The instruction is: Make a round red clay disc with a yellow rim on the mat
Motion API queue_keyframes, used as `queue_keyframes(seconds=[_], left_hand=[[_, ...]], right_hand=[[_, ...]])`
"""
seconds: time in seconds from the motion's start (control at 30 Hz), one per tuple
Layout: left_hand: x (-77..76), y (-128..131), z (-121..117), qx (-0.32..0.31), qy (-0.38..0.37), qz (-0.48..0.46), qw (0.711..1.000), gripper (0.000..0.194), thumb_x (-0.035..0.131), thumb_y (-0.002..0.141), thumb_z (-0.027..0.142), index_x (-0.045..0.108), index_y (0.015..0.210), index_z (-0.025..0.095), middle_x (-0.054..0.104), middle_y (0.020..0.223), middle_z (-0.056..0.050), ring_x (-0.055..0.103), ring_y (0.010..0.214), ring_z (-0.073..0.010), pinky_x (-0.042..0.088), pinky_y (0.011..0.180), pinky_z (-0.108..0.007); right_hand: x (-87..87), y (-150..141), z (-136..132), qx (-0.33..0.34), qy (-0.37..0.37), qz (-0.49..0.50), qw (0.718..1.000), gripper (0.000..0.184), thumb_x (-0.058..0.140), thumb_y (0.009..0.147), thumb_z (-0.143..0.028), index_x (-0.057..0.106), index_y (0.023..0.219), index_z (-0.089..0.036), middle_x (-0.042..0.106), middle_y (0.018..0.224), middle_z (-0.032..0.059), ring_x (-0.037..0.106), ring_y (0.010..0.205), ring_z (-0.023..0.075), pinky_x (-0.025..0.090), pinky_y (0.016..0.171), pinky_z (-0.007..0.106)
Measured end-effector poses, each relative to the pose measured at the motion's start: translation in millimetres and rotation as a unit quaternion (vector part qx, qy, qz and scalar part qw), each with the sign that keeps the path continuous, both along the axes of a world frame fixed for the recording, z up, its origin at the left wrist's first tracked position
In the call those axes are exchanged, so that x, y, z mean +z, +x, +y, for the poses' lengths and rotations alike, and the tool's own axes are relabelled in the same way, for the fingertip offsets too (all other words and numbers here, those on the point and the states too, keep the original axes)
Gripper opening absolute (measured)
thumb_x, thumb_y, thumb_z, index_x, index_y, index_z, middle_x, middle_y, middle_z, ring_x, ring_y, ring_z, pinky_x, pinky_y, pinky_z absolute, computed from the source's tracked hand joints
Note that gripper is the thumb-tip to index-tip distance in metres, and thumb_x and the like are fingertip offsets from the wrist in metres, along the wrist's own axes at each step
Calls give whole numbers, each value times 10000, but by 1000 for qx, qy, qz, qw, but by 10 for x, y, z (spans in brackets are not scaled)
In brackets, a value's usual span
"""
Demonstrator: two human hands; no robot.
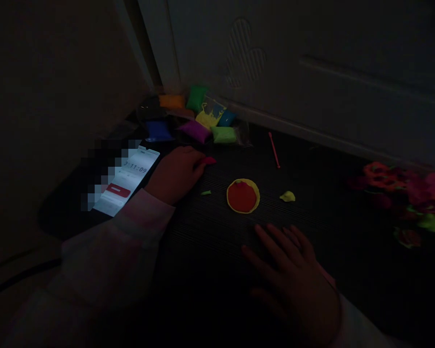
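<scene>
My left hand point(179, 174) is closed, its fingers around a small bright pink piece point(209, 160) whose tip sticks out to the right; whether it is clay or a plastic tool I cannot tell. A flat red clay disc with a raised yellow rim point(242, 196) lies on the dark tabletop between my hands. Palm down, my right hand point(293, 275) spreads its fingers just below the disc and holds nothing. Left of the disc is a tiny green clay strip point(206, 193). To its right sits a yellow clay lump point(287, 196).
Several packets of coloured clay point(194, 130) are heaped at the back. A lit phone point(137, 169) showing a timer lies left of my left hand. A thin pink stick tool point(274, 151) lies behind the disc. Colourful flower-like clay pieces point(409, 186) cluster at the right, near the wall.
</scene>
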State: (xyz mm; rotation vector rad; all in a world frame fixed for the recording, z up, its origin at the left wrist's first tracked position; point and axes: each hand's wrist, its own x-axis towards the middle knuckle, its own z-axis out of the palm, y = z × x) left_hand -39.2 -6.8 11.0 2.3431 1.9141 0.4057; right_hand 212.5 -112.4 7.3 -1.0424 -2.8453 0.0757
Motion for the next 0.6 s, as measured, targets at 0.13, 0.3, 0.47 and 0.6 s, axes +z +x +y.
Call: queue_keyframes(seconds=[0.13, 0.3, 0.47, 0.6], left_hand=[[4, 5, 0, 3, -3, 4, 1000, 254, 419, 815, 253, 600, 944, 130, 601, 912, -72, 530, 864, -191, 406, 753, -304], [-3, -3, 1, -1, -3, 3, 1000, 251, 422, 811, 257, 597, 938, 129, 602, 904, -70, 531, 859, -192, 407, 755, -311], [-19, -10, 3, 5, 3, -7, 1000, 237, 449, 794, 253, 585, 944, 128, 598, 924, -69, 526, 874, -191, 403, 769, -309], [-17, -9, 6, 6, 0, -6, 1000, 230, 453, 787, 253, 583, 933, 132, 598, 916, -66, 526, 862, -190, 403, 761, -309]], right_hand=[[-2, 2, 2, 65, 5, -4, 998, 470, 442, 746, -546, 447, 1178, -361, 460, 1267, 14, 399, 1120, 241, 153, 951, 482], [-4, 9, -1, 3, 1, -8, 1000, 512, 435, 746, -561, 456, 1186, -300, 435, 1287, 46, 366, 1150, 254, 162, 951, 485], [-26, 3, -27, 36, -12, -7, 999, 483, 401, 779, -540, 417, 1210, -323, 404, 1312, 20, 359, 1165, 233, 156, 957, 486], [-31, -9, -10, -20, -8, 8, 1000, 481, 429, 777, -513, 463, 1181, -254, 426, 1296, 42, 364, 1167, 234, 199, 962, 477]])
